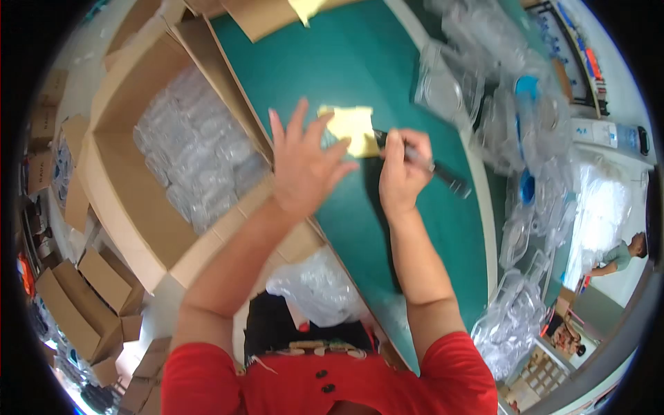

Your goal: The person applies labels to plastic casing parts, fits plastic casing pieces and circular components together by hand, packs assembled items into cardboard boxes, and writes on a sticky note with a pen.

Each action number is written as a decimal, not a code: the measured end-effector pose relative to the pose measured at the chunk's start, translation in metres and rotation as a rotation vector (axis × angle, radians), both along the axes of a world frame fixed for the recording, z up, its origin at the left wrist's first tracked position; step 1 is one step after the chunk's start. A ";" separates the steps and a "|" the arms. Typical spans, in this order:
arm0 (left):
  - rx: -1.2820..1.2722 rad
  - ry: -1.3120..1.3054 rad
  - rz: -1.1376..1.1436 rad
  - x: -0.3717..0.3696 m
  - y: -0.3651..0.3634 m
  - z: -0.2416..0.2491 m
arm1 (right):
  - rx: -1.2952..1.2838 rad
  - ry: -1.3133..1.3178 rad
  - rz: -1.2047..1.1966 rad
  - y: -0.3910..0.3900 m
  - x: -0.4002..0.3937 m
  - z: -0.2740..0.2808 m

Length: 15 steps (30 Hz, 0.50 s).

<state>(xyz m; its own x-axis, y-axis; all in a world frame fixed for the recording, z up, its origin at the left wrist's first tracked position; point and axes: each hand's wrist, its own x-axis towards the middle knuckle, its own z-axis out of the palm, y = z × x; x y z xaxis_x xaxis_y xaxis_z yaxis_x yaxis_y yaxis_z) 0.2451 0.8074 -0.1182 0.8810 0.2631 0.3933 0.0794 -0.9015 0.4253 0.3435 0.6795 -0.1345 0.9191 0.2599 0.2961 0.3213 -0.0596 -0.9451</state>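
A small yellow paper note (353, 128) lies on the green table (332, 62). My left hand (304, 166) is spread over the table at the note's left side, with its fingers apart and the nearer fingertips at the paper's edge. In my right hand (404, 169) is a black marker pen (453, 181), held in a writing grip. Its tip points left, right at the note's right edge, and its back end sticks out past my hand.
A large open cardboard box (131, 145) filled with clear plastic containers (200, 145) stands left of the table. More clear containers (508, 311) pile up along the right edge. A plastic bag (318, 287) hangs near my body. Two people (619, 256) are in the right background.
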 end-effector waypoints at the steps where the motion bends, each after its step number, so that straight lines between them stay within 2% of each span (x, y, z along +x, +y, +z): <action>1: -0.019 -0.023 0.028 0.003 -0.004 0.001 | -0.008 -0.007 -0.024 0.008 -0.001 0.004; 3: -0.045 -0.057 0.060 0.010 -0.010 0.000 | -0.148 0.054 0.011 0.020 0.002 0.022; 4: -0.056 -0.062 0.064 0.012 -0.013 -0.001 | -0.251 -0.066 0.055 0.026 0.015 0.027; 5: -0.057 -0.077 0.064 0.013 -0.014 -0.003 | -0.177 -0.180 0.120 0.045 0.030 0.032; 8: -0.124 -0.125 0.039 0.010 -0.015 -0.002 | -0.358 -0.453 0.168 0.108 0.089 0.051; 13: -0.308 -0.227 0.101 0.012 -0.008 -0.009 | -0.814 -0.634 0.188 0.203 0.161 0.038; 15: -0.298 -0.262 0.053 0.016 -0.005 -0.013 | -0.923 -0.728 0.158 0.223 0.184 -0.002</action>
<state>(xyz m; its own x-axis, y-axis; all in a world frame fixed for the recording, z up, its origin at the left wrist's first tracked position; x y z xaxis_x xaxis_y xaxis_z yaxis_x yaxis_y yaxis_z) 0.2608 0.8023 -0.1307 0.7430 0.4423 0.5024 -0.0234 -0.7329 0.6799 0.5273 0.9027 -0.1365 0.5501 0.7452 0.3769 0.8308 -0.5340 -0.1568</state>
